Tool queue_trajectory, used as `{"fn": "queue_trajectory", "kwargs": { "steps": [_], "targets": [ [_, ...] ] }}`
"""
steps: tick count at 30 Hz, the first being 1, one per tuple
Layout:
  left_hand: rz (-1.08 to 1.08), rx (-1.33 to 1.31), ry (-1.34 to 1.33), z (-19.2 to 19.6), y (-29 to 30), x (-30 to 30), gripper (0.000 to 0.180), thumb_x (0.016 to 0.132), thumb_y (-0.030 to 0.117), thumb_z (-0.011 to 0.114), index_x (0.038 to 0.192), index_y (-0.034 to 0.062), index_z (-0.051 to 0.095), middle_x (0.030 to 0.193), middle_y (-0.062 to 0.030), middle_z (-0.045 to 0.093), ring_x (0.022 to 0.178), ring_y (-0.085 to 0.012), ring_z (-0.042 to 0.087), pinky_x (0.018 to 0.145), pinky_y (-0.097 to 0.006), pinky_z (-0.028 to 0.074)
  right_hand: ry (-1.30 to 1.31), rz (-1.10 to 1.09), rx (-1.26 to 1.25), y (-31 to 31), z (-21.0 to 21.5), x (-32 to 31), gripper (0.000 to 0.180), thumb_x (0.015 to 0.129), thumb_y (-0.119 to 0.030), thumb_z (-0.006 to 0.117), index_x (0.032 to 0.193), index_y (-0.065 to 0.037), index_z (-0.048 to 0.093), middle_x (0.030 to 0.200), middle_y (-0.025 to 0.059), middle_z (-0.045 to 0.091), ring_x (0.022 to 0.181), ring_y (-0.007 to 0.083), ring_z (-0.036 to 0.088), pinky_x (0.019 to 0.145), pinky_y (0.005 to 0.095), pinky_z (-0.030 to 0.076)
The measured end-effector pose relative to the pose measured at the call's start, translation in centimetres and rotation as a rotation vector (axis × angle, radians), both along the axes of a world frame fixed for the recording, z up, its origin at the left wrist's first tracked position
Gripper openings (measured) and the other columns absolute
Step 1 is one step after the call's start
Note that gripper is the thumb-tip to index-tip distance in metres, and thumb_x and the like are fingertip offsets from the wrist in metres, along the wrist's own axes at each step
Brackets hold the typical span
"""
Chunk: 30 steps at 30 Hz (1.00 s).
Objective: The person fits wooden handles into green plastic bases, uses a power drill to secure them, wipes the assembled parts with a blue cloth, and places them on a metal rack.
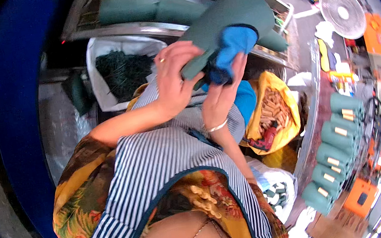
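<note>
In front of my chest, both hands are on a dark green piece (238, 9) with a wide, curved, sheet-like body and a bright blue part (238, 43) at its near end. Its exact kind I cannot make out. My left hand (177, 75), with a ring on one finger, is closed on a narrow green edge beside the blue part. Pressed along the blue part's near right side is my right hand (221, 95), its fingers pointing up and curled against it. Motion blurs the fingertips, and the thumbs are partly hidden.
Similar green pieces (128, 9) lie on a metal rack ahead. A white sack (96, 78) of dark green scraps is at left. A yellow bag (292, 105) at right holds brown pieces and a red power tool (266, 139). Green rolls (337, 133) line the right bench near a fan (342, 12).
</note>
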State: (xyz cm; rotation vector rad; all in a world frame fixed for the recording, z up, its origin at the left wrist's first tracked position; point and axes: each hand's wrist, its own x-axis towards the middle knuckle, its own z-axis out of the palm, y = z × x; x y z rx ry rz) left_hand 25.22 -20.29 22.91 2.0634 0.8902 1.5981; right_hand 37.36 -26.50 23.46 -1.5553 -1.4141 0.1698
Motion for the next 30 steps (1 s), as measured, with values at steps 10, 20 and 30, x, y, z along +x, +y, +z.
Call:
{"fn": "queue_trajectory", "kwargs": {
  "steps": [10, 20, 30],
  "targets": [
    [-0.811, -1.572, -1.046, -2.7, 2.9, 0.2, 0.031, 0.099, 0.026, 0.053, 0.114, -0.0010, 0.059, 0.106, -0.0107, 0.067, 0.098, -0.0194, 0.065, 0.082, -0.033, 0.055, 2.012, 0.485, 0.200, 2.0, -3.1, 9.3, 0.065, 0.095, -0.058, 0.042, 0.141, -0.012, 0.045, 0.147, 0.0081, 0.044, 0.134, 0.0288, 0.041, 0.114, 0.0445, 0.028],
    [-0.787, -1.756, -0.369, -1.0, 4.9, 0.5, 0.036, 0.096, 0.026, 0.059, 0.118, -0.0009, 0.057, 0.105, -0.0103, 0.066, 0.088, -0.0180, 0.065, 0.079, -0.030, 0.054, 1.262, 0.430, -0.046, -3.6, 0.4, 17.5, 0.050, 0.090, -0.021, 0.061, 0.136, -0.006, 0.049, 0.132, 0.0083, 0.056, 0.120, 0.0239, 0.056, 0.106, 0.0390, 0.042],
    [-0.804, 0.197, 0.323, 5.0, 2.3, 6.1, 0.023, 0.087, 0.016, 0.066, 0.103, 0.0035, 0.056, 0.105, -0.0120, 0.063, 0.105, -0.0302, 0.060, 0.109, -0.051, 0.033, 0.182, -0.026, -0.279, -12.4, -14.2, 21.4, 0.022, 0.083, -0.005, 0.061, 0.104, -0.002, 0.065, 0.097, 0.0057, 0.067, 0.076, 0.0148, 0.060, 0.066, 0.0298, 0.049]
  ]
}}
